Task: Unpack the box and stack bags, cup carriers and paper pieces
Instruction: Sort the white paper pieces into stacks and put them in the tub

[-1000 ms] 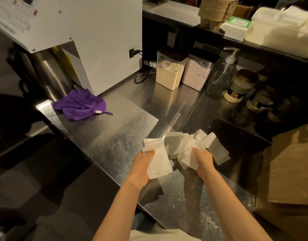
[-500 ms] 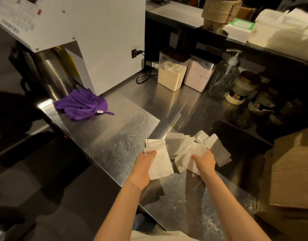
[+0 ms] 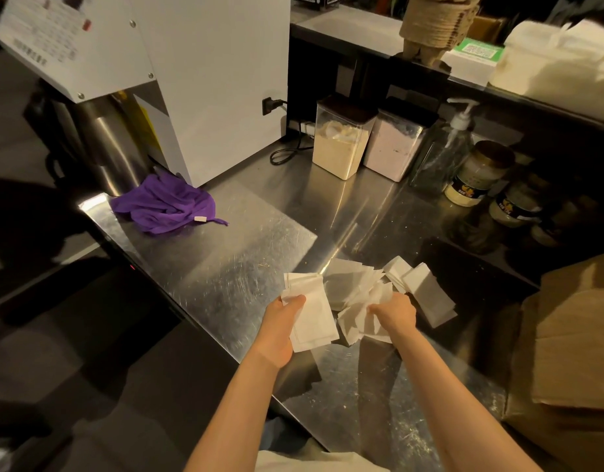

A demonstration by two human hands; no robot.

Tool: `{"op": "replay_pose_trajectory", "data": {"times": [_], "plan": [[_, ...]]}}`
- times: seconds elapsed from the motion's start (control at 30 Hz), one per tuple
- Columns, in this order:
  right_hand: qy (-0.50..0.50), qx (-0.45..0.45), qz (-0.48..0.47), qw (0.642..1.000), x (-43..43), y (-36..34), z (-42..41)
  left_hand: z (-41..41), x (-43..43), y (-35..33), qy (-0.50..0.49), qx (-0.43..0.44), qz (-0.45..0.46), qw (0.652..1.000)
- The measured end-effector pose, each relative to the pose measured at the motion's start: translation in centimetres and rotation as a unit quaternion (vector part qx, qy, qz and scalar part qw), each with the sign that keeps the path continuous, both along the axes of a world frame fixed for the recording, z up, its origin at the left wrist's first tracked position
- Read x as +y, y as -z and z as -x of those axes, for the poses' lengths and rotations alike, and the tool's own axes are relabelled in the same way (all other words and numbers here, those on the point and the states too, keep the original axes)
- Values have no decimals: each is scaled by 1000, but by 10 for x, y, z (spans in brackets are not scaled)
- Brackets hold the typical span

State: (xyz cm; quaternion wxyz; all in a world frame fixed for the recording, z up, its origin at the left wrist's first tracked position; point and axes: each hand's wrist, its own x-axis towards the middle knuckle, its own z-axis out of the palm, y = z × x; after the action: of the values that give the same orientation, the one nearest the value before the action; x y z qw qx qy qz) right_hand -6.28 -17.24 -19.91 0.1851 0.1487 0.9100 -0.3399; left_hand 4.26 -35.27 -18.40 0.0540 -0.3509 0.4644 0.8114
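Left hand (image 3: 283,327): clamped on a squared-up stack of paper pieces (image 3: 311,313), thumb on top, held just above the counter (image 3: 225,267).
Right hand (image 3: 394,310): fingers closed on a few sheets from the loose pile (image 3: 358,294), which lies fanned out just beside the stack.
Remaining sheets: more white pieces (image 3: 426,294) sit right of the pile, near the brown paper bags (image 3: 573,352).
Risk: thin sheets may slide apart or cling together, so the right hand could lift an uneven bunch.
Risk: the stack overhangs the counter edge; a loosened thumb could spill it to the floor.
Cause: slick steel, little friction.
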Motion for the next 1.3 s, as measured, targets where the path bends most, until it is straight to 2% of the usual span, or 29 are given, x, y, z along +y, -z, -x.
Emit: {"op": "replay_pose_trajectory", "data": {"times": [0.17,0.27,0.43,0.53,0.6,0.9,1.0,1.13,1.2,1.3], "plan": [[-85,-11,-49,995,0,-6,-9,-1,-2,2,1,-1,9,1000],[-82,15,-36,996,3,-6,-22,-3,-4,5,2,-7,17,1000],[-37,35,144,988,18,-10,-41,-6,-4,12,2,-19,18,1000],[7,4,295,955,21,-22,-45,-6,-1,13,11,-23,27,999],[26,-16,361,932,20,-35,-44,-6,0,11,17,-24,32,999],[-51,-72,462,883,4,-99,-34,-7,5,-4,32,5,-11,999],[-60,-81,448,889,-3,-106,-30,-7,5,-5,44,22,-29,998],[-162,-56,318,932,-18,-100,-32,-8,9,-19,86,40,-54,994],[-175,-37,274,945,-23,-97,-34,-7,10,-23,87,44,-67,993],[-175,-27,271,946,-19,-96,-32,-8,9,-23,81,46,-99,991]]}}
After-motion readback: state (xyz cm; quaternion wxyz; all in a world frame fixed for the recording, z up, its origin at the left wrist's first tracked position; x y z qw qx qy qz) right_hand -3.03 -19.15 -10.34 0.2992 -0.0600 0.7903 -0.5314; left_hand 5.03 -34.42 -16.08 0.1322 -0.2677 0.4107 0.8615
